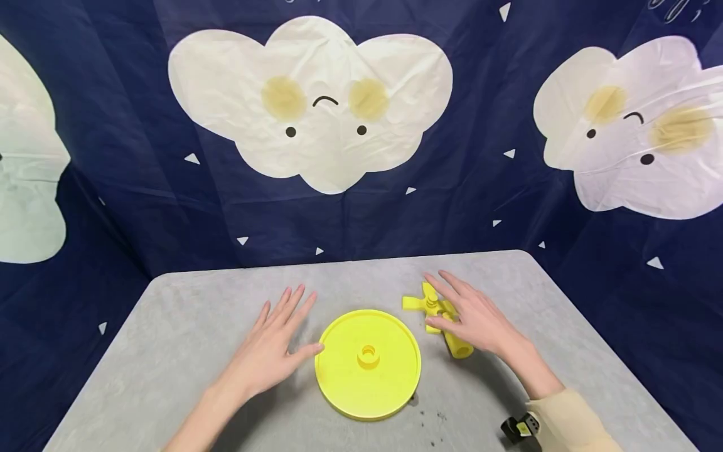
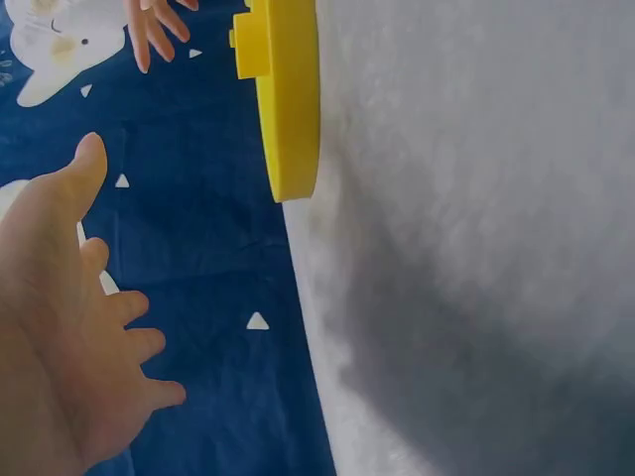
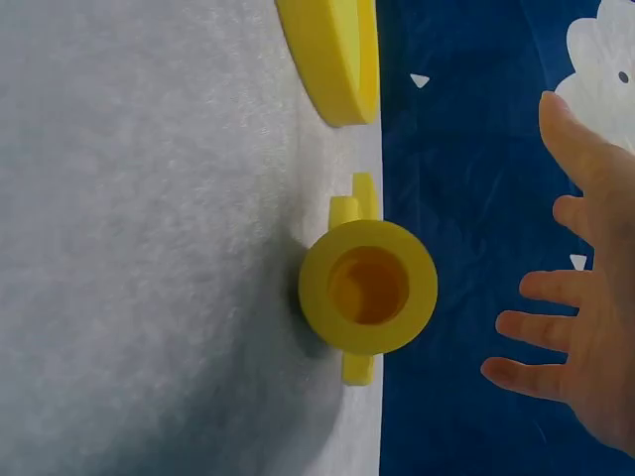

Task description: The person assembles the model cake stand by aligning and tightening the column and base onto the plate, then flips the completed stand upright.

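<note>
A round yellow tray point(image 1: 344, 376) with a raised rim and a small hollow post point(image 1: 368, 358) at its centre lies on the table. My left hand point(image 1: 271, 348) hovers at its left side, fingers spread, the thumb tip overlapping the rim in the head view. To the right of the tray is a yellow cross-shaped piece point(image 1: 415, 304) with a short knob. Beside it lies a yellow hollow cylinder point(image 3: 417, 288), its round opening facing the right wrist camera. Over these two pieces my right hand point(image 1: 477, 314) is held with fingers extended, partly hiding them in the head view.
The grey table point(image 1: 186, 326) has rounded far corners. Dark specks point(image 1: 440, 415) dot its surface near the tray's lower right. A navy cloth point(image 1: 141, 188) with white clouds hangs behind and at both sides. A small black device point(image 1: 519, 428) sits at the right sleeve point(image 1: 570, 420).
</note>
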{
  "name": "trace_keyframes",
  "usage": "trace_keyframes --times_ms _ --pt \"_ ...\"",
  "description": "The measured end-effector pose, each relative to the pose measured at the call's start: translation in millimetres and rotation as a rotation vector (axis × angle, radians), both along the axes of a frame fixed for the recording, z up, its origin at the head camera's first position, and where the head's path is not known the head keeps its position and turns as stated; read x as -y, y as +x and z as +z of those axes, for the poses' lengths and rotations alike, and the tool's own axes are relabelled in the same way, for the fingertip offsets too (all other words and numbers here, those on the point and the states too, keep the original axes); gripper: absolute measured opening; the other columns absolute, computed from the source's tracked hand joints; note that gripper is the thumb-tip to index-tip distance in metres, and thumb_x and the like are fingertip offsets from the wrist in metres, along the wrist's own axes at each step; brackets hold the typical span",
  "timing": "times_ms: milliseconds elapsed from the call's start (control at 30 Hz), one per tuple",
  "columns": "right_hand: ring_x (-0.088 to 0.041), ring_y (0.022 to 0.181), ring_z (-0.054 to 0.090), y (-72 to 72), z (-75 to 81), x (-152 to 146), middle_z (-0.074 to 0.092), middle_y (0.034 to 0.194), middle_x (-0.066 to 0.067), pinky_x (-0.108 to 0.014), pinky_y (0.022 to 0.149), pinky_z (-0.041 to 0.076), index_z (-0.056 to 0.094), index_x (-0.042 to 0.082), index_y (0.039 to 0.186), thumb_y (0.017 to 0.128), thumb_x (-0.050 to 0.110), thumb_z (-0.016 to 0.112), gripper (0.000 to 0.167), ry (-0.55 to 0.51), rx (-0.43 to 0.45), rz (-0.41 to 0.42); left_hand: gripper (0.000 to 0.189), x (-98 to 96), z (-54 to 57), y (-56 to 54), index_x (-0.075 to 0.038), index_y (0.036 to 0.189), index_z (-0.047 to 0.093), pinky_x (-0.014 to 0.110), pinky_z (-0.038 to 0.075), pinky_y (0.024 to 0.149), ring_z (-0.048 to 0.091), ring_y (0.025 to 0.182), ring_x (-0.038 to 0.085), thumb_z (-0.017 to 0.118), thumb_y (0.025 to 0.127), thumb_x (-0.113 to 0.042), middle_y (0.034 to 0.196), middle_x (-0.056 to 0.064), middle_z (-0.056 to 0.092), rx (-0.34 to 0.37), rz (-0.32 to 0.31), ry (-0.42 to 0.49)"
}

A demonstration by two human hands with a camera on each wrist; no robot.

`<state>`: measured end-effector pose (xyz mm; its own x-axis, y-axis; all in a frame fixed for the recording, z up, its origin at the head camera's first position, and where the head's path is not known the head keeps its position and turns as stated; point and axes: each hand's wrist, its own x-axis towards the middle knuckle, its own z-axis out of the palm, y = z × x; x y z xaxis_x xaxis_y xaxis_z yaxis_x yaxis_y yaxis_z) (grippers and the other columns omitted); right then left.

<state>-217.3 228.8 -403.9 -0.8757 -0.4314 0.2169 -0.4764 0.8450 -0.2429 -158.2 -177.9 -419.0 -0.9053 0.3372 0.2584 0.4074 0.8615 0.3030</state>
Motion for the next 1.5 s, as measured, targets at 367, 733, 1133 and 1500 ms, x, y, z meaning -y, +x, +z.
trace_keyframes --times_ms 367,733,1133,1500 --pt "-0.039 0.143 0.050 8.8 -10.0 -12 0.037 0.166 -0.012 -0.065 0.098 0.053 0.030 0.037 0.162 0.094 0.069 0.059 0.081 0.013 0.031 -0.066 0.089 -10.0 -12.1 7.6 -0.034 0.166 0.016 0.065 0.020 0.128 0.017 0.162 0.029 0.057 0.095 -0.068 0.175 -0.001 0.014 0.045 0.019 0.059" --pt "-0.038 0.120 0.067 14.1 -15.8 -19 0.060 0.144 -0.015 -0.059 0.091 0.058 0.037 0.028 0.161 0.092 0.062 0.068 0.083 0.018 0.021 -0.088 0.090 -13.2 -18.7 13.2 -0.031 0.166 0.017 0.065 0.020 0.128 0.019 0.162 0.031 0.058 0.095 -0.067 0.174 0.004 0.017 0.084 0.034 0.091" --pt "-0.026 0.092 0.071 18.9 -19.4 -22 0.069 0.126 -0.016 -0.049 0.075 0.060 0.049 0.022 0.155 0.087 0.060 0.075 0.082 0.046 0.062 -0.128 0.093 -16.2 -22.2 20.8 -0.024 0.165 0.027 0.066 0.026 0.126 0.027 0.158 0.036 0.069 0.091 -0.061 0.171 0.011 0.026 0.152 0.013 0.095" --pt "-0.014 0.075 0.057 18.1 -22.0 -22 0.069 0.099 -0.005 -0.036 0.061 0.050 0.053 0.020 0.151 0.082 0.063 0.077 0.085 0.094 0.143 -0.124 0.089 -19.9 -20.1 25.0 -0.020 0.161 0.038 0.064 0.029 0.125 0.035 0.154 0.040 0.074 0.088 -0.056 0.164 0.019 0.039 0.323 0.022 0.070"
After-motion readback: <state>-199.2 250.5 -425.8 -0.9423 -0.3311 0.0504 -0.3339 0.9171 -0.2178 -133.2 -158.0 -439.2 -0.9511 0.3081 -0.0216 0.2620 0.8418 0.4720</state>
